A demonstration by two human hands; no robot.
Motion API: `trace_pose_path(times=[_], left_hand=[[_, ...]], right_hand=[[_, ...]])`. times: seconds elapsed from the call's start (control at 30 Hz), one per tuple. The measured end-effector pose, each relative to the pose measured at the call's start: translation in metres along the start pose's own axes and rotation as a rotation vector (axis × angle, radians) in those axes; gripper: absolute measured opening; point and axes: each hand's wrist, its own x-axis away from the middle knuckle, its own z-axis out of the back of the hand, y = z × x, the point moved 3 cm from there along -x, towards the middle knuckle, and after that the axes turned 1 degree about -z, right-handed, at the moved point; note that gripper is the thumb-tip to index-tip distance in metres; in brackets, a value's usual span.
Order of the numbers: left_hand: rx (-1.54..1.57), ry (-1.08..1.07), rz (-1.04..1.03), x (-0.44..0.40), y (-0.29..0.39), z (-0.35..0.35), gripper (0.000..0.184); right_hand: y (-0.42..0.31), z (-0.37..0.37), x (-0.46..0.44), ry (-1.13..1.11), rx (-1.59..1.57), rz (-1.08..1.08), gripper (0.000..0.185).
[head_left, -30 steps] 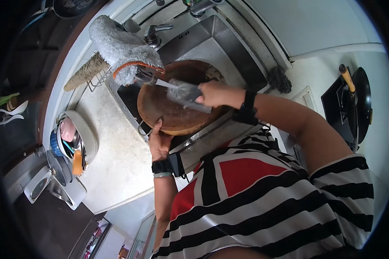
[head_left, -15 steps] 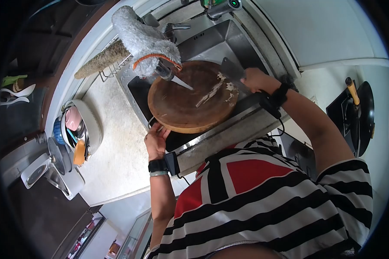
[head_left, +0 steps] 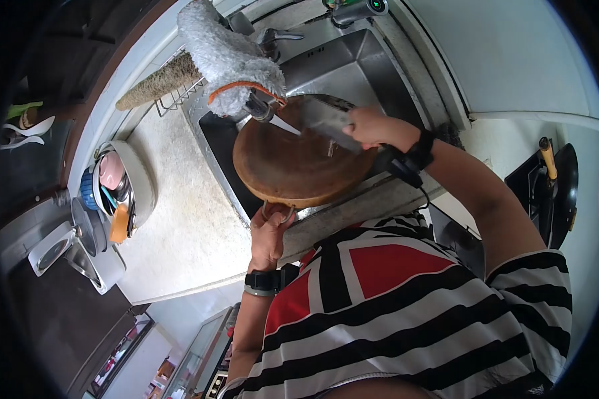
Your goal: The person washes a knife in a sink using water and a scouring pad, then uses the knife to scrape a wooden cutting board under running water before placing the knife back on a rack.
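A thick round wooden chopping board (head_left: pixel 273 163) lies tilted across the sink (head_left: pixel 353 73). My left hand (head_left: pixel 267 238) is at its near edge, fingers closed round a metal ring handle (head_left: pixel 289 214). My right hand (head_left: pixel 383 130) grips a cleaver (head_left: pixel 329 123), its blade blurred and low over the board's right part; I cannot tell whether it touches the wood. A tap nozzle (head_left: pixel 258 110) pours a stream of water (head_left: pixel 285 125) onto the board. Beside the blade shows a small pale scrap (head_left: pixel 331 149); the board behind the blade is hidden.
A white cloth (head_left: pixel 229 66) with an orange edge is wrapped over the tap. On the left counter (head_left: pixel 186 226) stands a white basin (head_left: pixel 145 189) with utensils and a pink bowl (head_left: pixel 111 169). A brown fuzzy roll (head_left: pixel 156 83) lies behind. At right are dark pans (head_left: pixel 566 189).
The cleaver has swept left across the board, and the long pale scrap no longer shows. My left hand has moved right along the rim and closed on the ring; the board has tilted.
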Motion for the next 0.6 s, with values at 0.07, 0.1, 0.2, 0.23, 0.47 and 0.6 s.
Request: trace_pose_path(times=[0.07, 0.1, 0.2, 0.23, 0.47, 0.6], left_hand=[[-0.179, 0.018, 0.068, 0.005, -0.003, 0.009, 0.033], [-0.179, 0.06, 0.071, 0.01, 0.0, 0.005, 0.028], [-0.184, 0.055, 0.14, 0.015, 0.0, 0.007, 0.027], [-0.183, 0.057, 0.14, 0.016, -0.001, 0.008, 0.027], [-0.08, 0.018, 0.208, 0.014, -0.036, 0.02, 0.028], [-0.188, 0.019, 0.239, 0.016, -0.025, 0.01, 0.027]], right_hand=[[-0.031, -0.015, -0.001, -0.08, 0.013, 0.043, 0.032], [-0.049, -0.022, 0.005, -0.103, -0.008, 0.043, 0.034], [-0.084, -0.038, 0.011, -0.205, 0.021, 0.129, 0.035], [-0.085, -0.042, 0.008, -0.207, 0.021, 0.131, 0.035], [-0.046, -0.027, -0.009, -0.111, 0.026, 0.092, 0.034], [0.024, 0.014, -0.032, 0.005, -0.103, 0.07, 0.033]])
